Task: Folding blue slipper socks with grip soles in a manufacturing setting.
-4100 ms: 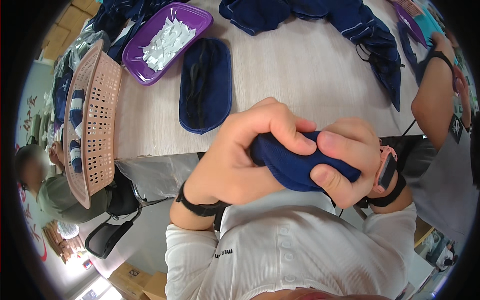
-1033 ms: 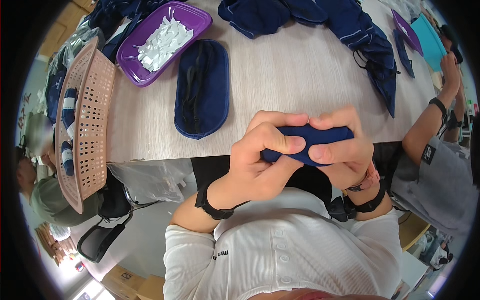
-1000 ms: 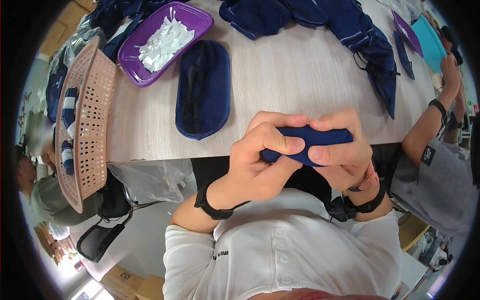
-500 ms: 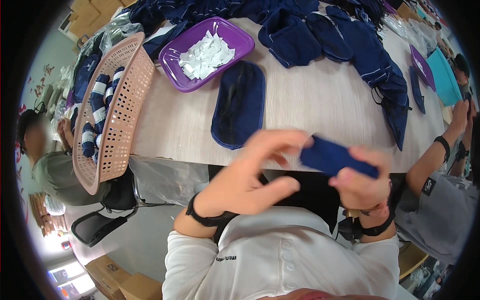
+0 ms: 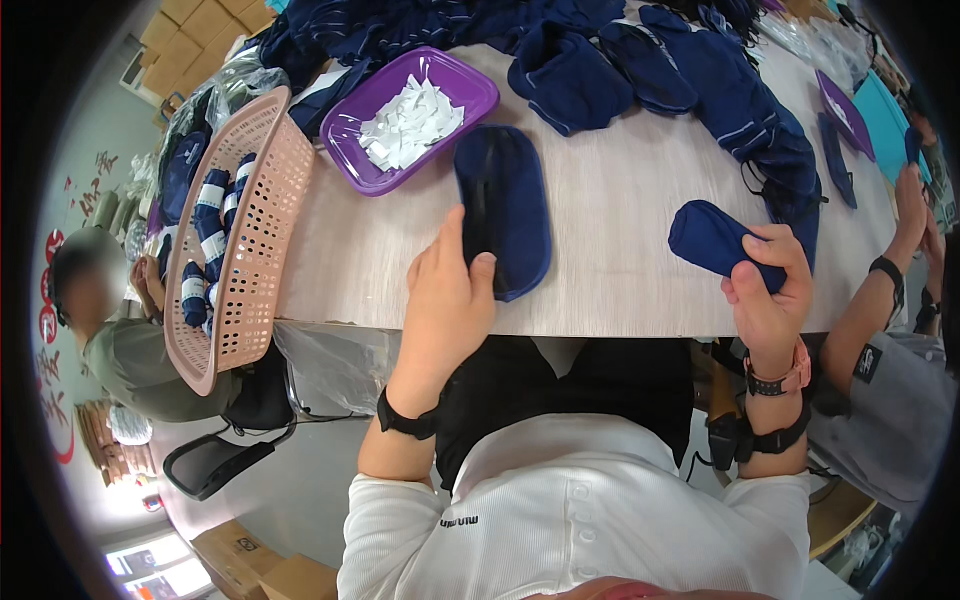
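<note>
Right hand pinches a rolled dark-blue fabric pouch at right of frame, above the pale wooden table. Left hand, fingers spread, presses the flat dark-blue oval fabric pad at centre. Risk: the roll may loosen in that light pinch; the pad, near the table edge, could slide off.

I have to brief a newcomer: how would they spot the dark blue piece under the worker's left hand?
On the pale wooden table, find the purple tray of white slips. Just right of it lies a flat navy pad, the left hand on its near end. Unlike the heaped cloth behind, it lies alone, spread flat.
</note>
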{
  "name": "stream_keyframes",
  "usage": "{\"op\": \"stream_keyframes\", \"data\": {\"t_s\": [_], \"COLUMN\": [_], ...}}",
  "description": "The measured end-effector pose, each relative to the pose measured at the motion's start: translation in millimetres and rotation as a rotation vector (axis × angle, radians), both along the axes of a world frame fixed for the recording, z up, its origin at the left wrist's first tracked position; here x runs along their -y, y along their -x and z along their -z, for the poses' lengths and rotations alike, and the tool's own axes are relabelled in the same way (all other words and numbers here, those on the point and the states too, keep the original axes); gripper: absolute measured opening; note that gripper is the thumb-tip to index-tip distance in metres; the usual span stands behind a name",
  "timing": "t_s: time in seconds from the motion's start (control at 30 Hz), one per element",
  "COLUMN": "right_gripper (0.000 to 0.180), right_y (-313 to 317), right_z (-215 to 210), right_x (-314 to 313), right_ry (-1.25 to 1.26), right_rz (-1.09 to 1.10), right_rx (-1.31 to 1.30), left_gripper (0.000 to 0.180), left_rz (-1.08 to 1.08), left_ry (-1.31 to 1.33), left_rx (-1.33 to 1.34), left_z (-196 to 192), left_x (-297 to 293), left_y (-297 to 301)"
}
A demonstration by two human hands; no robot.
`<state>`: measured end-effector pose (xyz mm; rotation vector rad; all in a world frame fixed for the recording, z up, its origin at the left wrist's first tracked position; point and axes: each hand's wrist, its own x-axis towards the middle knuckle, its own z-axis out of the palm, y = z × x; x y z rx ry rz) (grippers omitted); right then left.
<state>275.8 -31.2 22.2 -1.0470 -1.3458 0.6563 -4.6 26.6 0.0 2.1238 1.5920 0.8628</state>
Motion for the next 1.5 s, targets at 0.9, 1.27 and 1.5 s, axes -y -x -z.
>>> {"op": "stream_keyframes", "data": {"t_s": [0.9,1.27,1.5], "right_gripper": [0.016,0.021,0.021], "right_y": [34,40,37], "right_z": [6,8,25], "right_x": [-20,-17,-21], "right_ry": [0.136,0.087,0.183], "right_rz": [-0.316,-0.258,-0.251], "right_rx": [0.244,0.245,0.372], "left_gripper": [0.04,0.042,0.041], "left_rz": [0.361,0.366,0.373], "left_ry": [0.147,0.082,0.102], "left_rx": [0.464,0.41,0.404], "left_z": [6,10,9], "left_x": [10,10,10], "left_y": [-36,-34,-35]}}
